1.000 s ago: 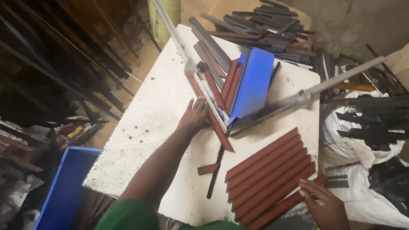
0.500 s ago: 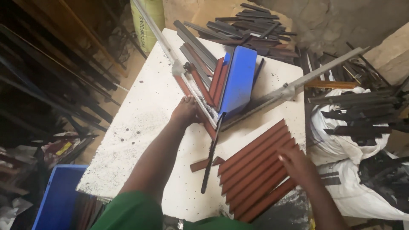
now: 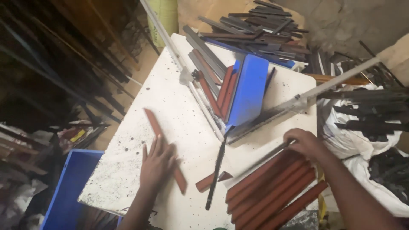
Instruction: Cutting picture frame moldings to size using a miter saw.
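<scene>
My left hand [image 3: 156, 164] lies flat, fingers spread, on a long reddish-brown strip [image 3: 154, 124] that rests diagonally on the white speckled table [image 3: 179, 102]. My right hand [image 3: 304, 142] rests on the upper end of a stack of several reddish-brown strips [image 3: 272, 191] at the table's near right, and its fingers touch a thin grey metal strip [image 3: 264, 157]. A blue panel [image 3: 249, 91] stands tilted in the table's middle among red and grey strips. A short brown offcut [image 3: 211, 181] and a dark thin bar [image 3: 216, 172] lie between my hands.
A long metal rail [image 3: 336, 81] crosses the table's right side and another [image 3: 164, 36] runs along its left. Dark metal strips [image 3: 255, 23] are heaped at the back and on white sacks [image 3: 362, 140] at right. A blue crate [image 3: 70, 187] stands at lower left.
My left hand has drawn one reddish-brown strip away from the pile beside the blue panel, out to the left and nearer. My right hand has moved up onto the stack's top end.
</scene>
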